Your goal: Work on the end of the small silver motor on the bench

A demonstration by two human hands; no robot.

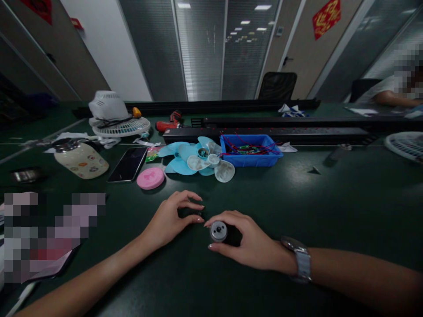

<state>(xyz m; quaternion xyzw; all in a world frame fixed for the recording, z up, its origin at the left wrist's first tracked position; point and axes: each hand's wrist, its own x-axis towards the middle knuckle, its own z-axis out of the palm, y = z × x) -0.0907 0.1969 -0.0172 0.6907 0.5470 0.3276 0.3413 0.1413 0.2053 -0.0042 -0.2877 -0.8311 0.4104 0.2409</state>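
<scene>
A small round metal motor (218,231) stands over the dark green table, its flat end with a central shaft and small holes facing up. The thumb and fingers of my right hand (246,237) are curled round it from the right side. To its left is my left hand (173,215), with thumb and fingers apart in a loose curve and nothing plainly held. A tiny dark speck shows by its fingertips, too small to name. Behind the hands lie blue fan blades (185,158) and a translucent fan blade (211,164).
Beyond the hands are a blue bin (253,160) of wires, a pink round case (150,178), a phone (128,165), a cream bottle (81,159), a red drill (168,124) and a white fan (109,108). A black bar crosses behind. A person sits at far right.
</scene>
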